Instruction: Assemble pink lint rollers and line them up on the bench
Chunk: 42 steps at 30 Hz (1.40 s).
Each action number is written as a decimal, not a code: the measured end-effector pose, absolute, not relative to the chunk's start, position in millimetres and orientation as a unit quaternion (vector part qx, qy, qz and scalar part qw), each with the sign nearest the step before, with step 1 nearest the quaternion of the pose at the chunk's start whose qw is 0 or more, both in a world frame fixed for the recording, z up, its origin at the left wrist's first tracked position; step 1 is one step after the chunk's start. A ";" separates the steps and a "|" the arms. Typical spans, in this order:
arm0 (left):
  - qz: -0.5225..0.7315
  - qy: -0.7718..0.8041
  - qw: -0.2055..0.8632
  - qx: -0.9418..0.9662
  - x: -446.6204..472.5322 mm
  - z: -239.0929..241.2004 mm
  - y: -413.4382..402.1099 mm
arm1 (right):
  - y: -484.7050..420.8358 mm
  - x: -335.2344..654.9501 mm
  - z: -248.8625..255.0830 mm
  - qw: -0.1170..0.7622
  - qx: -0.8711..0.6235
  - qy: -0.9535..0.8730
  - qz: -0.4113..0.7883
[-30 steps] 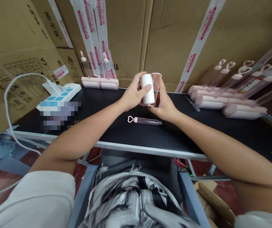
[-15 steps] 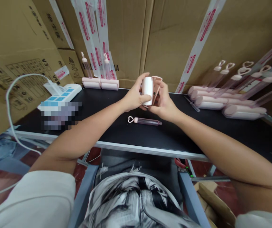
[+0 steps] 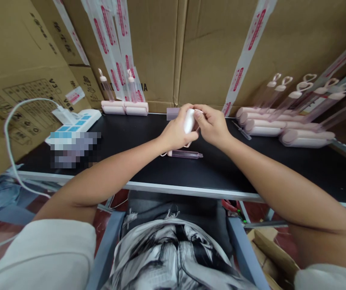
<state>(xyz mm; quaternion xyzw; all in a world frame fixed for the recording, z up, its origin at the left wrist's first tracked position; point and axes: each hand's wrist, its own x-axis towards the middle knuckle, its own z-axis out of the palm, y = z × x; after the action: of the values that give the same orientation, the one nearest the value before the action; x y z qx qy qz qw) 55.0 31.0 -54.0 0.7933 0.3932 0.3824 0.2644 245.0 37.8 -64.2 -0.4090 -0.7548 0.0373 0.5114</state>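
Observation:
My left hand (image 3: 177, 133) and my right hand (image 3: 212, 125) are closed together on a white roll (image 3: 189, 120) above the middle of the black table (image 3: 130, 161). The pink cover part that goes with the roll is mostly hidden between my hands. A clear pink handle (image 3: 185, 154) with a heart-shaped end lies on the table just below my left hand; its heart end is hidden by that hand.
Assembled pink rollers with long clear handles (image 3: 284, 131) lie in a row at the right. Two more (image 3: 124, 106) stand at the back left against cardboard boxes (image 3: 209, 48). A white power strip (image 3: 74, 125) with its cable lies on the left. A thin tool (image 3: 241, 131) lies near the rollers.
Both hands have come lower and closer together, tilting the white roll from upright toward the table. My left hand now covers the handle's heart end.

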 end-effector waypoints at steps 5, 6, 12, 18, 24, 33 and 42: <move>0.354 0.377 0.266 0.814 57.0 -50.6 27.3 | 33.9 252.0 -59.5 0.513 -0.409 -0.753 0.046; 0.355 0.371 0.269 0.815 56.1 -48.8 27.5 | 34.0 252.4 -59.1 0.524 -0.406 -0.747 0.051; 0.359 0.313 0.258 0.840 52.3 -44.3 35.0 | 33.4 247.7 -51.9 0.590 -0.383 -0.698 0.135; 0.320 0.272 0.208 0.883 47.3 -48.4 46.8 | 32.5 244.1 -48.3 0.606 -0.360 -0.654 0.273; 0.264 0.263 0.176 0.911 37.4 -45.2 47.3 | 32.0 242.4 -55.5 0.602 -0.330 -0.610 0.396; 0.275 0.214 0.144 0.926 31.5 -51.8 60.6 | 17.7 238.1 -55.2 0.588 -0.305 -0.650 0.373; 0.323 0.261 0.192 0.889 34.5 -58.6 61.1 | 23.2 241.8 -57.5 0.550 -0.333 -0.704 0.301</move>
<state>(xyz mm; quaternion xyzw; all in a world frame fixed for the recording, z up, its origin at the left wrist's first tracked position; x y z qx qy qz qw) 34.5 61.1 -58.6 0.8890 0.2611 0.3232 0.1924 241.8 23.2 -57.5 -0.3328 -0.7042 0.3015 0.5500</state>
